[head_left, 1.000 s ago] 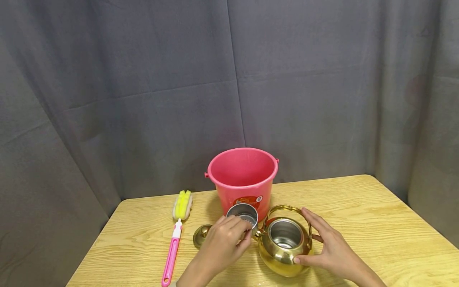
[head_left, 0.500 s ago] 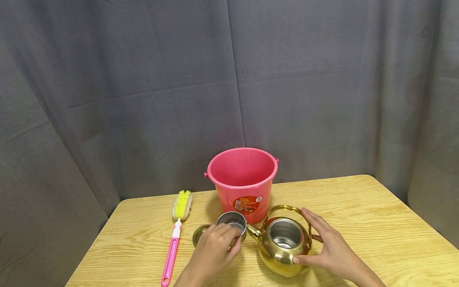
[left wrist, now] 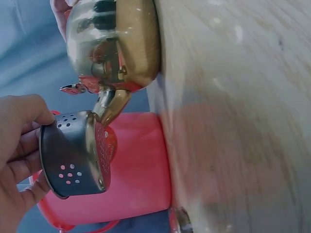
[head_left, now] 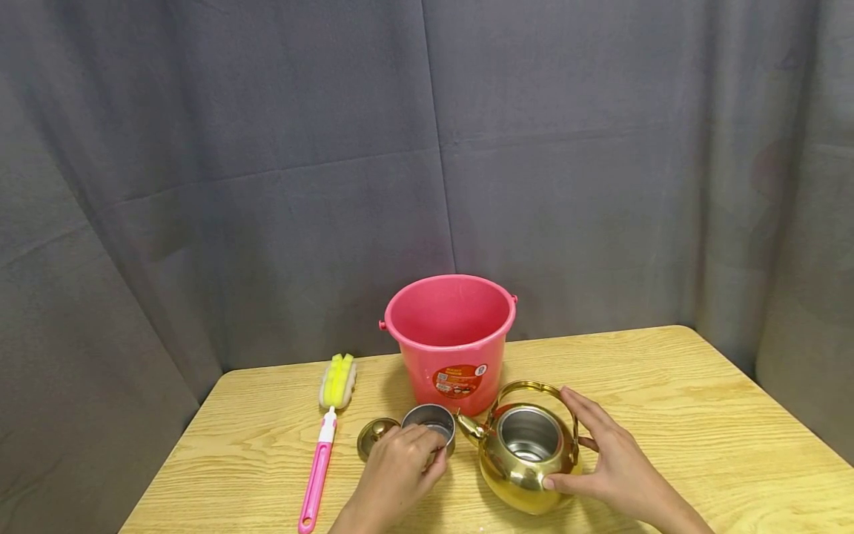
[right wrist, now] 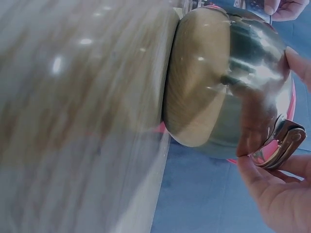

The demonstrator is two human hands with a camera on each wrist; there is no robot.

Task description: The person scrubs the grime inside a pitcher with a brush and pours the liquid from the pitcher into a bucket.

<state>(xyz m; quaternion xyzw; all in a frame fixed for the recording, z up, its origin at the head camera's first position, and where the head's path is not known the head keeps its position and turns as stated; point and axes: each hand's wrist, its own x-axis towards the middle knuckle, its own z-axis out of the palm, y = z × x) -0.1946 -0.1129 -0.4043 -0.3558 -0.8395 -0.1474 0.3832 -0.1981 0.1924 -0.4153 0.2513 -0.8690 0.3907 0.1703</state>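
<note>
My left hand (head_left: 400, 463) pinches the rim of a steel tea strainer (left wrist: 73, 160). Small holes pierce its side and base, and in the left wrist view it hangs above the table. Just to its right, on the table, stands a gold teapot (head_left: 517, 486) without its lid, spout pointing left. Thumb and fingers of my right hand (head_left: 614, 467) grip the teapot's right side, the fingers by the raised handle (head_left: 532, 386). The gold lid (head_left: 368, 437) lies on the table, partly behind my left hand.
Behind the strainer and teapot stands a pink bucket (head_left: 414, 363). A sponge brush (head_left: 319, 467) with a pink handle lies at the left of the wooden table (head_left: 667, 400). A grey curtain (head_left: 333, 185) hangs behind the table.
My left hand has moved the strainer left and lower, away from the teapot's spout, showing more of the bucket's label. The right hand and the teapot have stayed in place.
</note>
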